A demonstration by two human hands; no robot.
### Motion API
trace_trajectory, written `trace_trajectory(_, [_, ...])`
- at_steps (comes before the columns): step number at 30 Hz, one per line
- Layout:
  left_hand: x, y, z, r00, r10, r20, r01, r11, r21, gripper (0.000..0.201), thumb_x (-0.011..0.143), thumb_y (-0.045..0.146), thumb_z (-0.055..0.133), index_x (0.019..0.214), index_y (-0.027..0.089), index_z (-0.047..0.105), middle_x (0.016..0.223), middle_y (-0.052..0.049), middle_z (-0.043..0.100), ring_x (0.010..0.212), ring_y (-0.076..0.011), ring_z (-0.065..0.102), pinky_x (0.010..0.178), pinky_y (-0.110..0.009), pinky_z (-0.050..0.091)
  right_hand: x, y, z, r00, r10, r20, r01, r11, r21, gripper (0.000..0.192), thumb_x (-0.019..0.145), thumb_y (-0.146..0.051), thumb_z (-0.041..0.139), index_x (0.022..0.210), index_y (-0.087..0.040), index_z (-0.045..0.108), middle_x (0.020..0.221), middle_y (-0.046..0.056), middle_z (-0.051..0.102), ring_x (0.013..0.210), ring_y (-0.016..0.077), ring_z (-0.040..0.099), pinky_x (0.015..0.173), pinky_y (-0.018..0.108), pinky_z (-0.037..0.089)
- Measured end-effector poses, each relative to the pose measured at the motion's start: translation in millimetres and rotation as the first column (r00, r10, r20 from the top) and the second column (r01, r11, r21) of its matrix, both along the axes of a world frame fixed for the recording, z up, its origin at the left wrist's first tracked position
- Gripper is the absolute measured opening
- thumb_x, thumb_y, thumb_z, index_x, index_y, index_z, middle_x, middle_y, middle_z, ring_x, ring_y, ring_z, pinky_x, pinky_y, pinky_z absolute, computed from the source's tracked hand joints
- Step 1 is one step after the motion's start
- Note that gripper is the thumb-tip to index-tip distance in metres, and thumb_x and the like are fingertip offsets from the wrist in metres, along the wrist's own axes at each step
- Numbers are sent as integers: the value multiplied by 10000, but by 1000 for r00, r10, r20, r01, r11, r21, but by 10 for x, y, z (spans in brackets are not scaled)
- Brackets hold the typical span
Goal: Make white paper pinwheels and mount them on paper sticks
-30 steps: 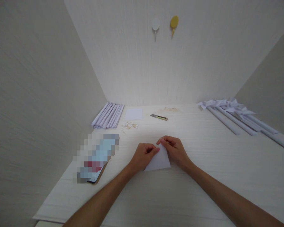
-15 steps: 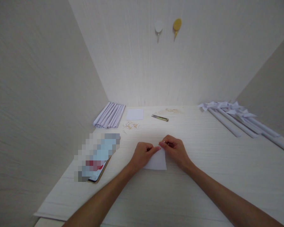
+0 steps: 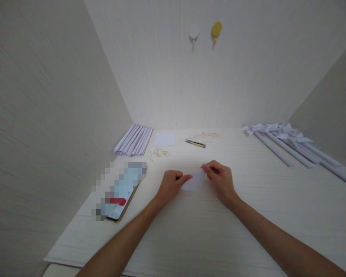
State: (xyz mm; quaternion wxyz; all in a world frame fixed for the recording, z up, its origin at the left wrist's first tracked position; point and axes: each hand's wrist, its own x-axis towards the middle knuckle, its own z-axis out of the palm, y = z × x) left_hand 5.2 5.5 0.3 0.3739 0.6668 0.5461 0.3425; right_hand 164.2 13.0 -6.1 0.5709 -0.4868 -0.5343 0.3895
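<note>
A small sheet of white paper point(image 3: 193, 183) is stretched between my two hands above the table. My left hand point(image 3: 170, 185) pinches its left side, thumb on top. At the paper's upper right corner, the thumb and fingers of my right hand point(image 3: 220, 179) are closed on it. Whether that corner is folded is too small to tell. Beyond my hands lie a pair of thread snips point(image 3: 195, 143), a flat white paper square point(image 3: 165, 139) and a scatter of small white and tan bits point(image 3: 160, 152).
A bundle of rolled paper tubes point(image 3: 134, 141) lies at the back left. Longer paper tubes with folded, pointed paper tops point(image 3: 288, 134) lie at the right. A phone point(image 3: 129, 200), partly blurred out, rests left of my hands. Two hooks, white point(image 3: 194, 31) and yellow point(image 3: 216, 29), hang on the back wall.
My right hand has moved right and slightly up with the paper's corner, away from my left hand. The paper's lower edge has risen, and more of its upper edge shows.
</note>
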Motion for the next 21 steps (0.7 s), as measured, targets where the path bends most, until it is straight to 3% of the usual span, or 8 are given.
trace_trajectory(3, [-65,41,-19,990,-88,109,98,992,-84,296,684,372,474,477,161,446,395,59,398,364,-55,334,370,-188,229,8,23,-14,995,-76,-61,75,997,-27,208,628,-344,604,526,-170,553,425,-51,397,423,87,333,415,231,236])
trace_trajectory(6, [-115,65,-28,981,-85,176,112,983,-147,249,672,361,492,524,160,487,390,55,456,327,-54,363,354,-180,266,13,35,-25,987,-105,-121,98,993,-64,222,617,-364,604,525,-170,548,410,-56,379,409,83,318,407,230,215])
trace_trajectory(12, [-115,53,-25,986,58,153,-32,985,-170,318,622,397,565,439,156,467,287,65,393,255,-46,297,319,-187,217,23,25,-19,984,-85,-156,77,995,-58,228,650,-352,583,518,-173,534,421,-55,373,418,82,313,414,232,215])
trace_trajectory(15, [-135,71,-11,964,186,191,-162,978,-134,330,610,401,583,429,153,461,284,69,372,267,-45,286,328,-192,203,25,-2,8,994,-39,-98,40,999,3,266,711,-333,527,497,-177,493,437,-49,377,434,86,330,433,232,244])
trace_trajectory(18, [-199,119,1,888,315,334,-323,946,-33,308,613,369,595,449,143,466,348,77,368,340,-35,292,371,-183,218,5,-42,35,996,64,58,-67,997,50,245,716,-296,519,505,-178,481,483,-34,410,472,95,369,455,230,276])
trace_trajectory(21, [-261,165,6,785,374,494,-432,902,5,248,609,328,605,500,139,488,421,80,364,401,-34,286,400,-176,223,-33,-73,41,944,231,235,-246,969,38,193,697,-258,528,527,-170,508,541,-16,443,497,101,394,459,229,286])
